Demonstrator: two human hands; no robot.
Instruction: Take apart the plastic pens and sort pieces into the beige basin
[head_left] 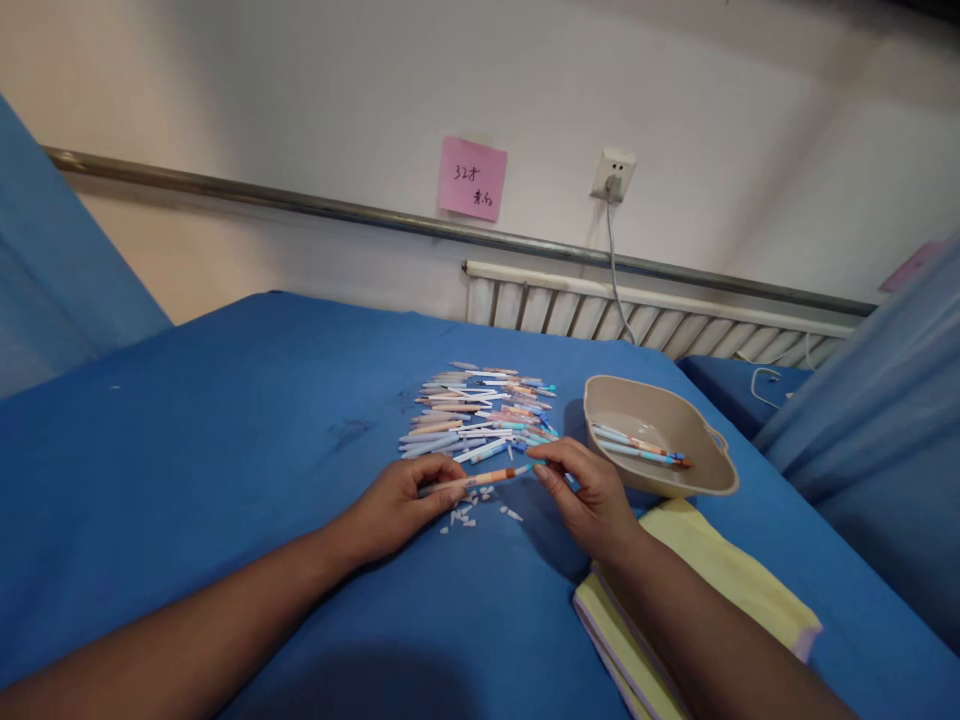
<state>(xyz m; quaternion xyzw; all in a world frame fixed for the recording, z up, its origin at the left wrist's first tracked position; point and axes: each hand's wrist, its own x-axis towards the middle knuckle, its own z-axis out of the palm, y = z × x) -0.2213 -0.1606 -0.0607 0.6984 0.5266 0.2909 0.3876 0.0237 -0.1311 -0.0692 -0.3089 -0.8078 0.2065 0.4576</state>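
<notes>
My left hand [401,505] pinches the back end of a peach-coloured pen [480,479], held level just above the blue cloth. At the pen's other end, the fingertips of my right hand [581,490] close on its tip. Behind both hands lies a heap of pastel pens [480,410]. Small white caps [469,515] are scattered on the cloth under the held pen. A beige bowl [705,480] to the right of my right hand holds a few pens [641,446].
The blue cloth-covered table [225,450] spreads wide to the left. A yellow folded cloth [720,580] lies under my right forearm. A radiator [645,320], a wall socket with cable [613,175] and a pink note [472,178] are at the back wall.
</notes>
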